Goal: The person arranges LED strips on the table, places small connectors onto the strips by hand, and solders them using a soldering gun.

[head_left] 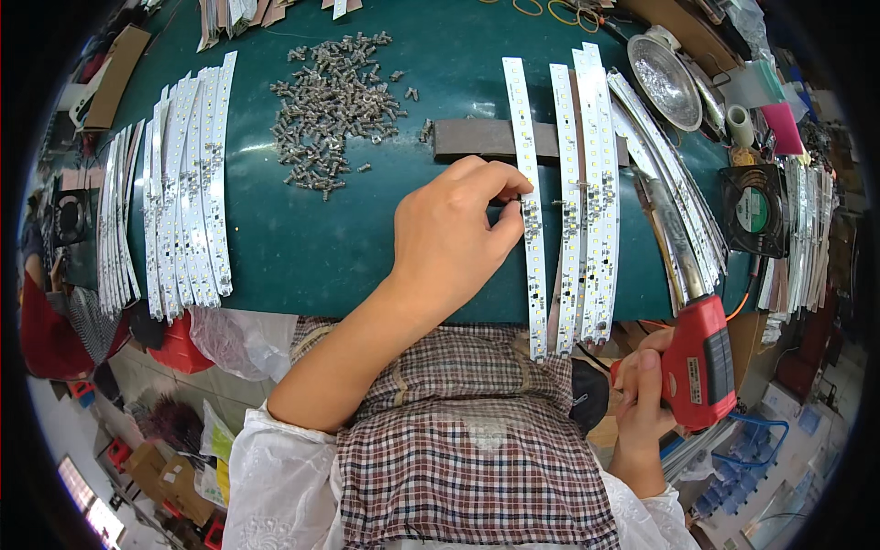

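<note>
My left hand reaches over the green table, thumb and index finger pinched at the edge of a white LED strip board. A small dark part shows between the fingertips; its kind is mostly hidden. That strip lies across a dark grey bar, its near end past the table's front edge. At the lower right, my right hand is wrapped round a red and black soldering gun, whose metal barrel points away over the table. More LED strips lie side by side just right of the first one.
A heap of small metal parts lies on the table. LED strips are stacked at left, others at right beneath the gun's barrel. Far right are a round metal dish and a black fan.
</note>
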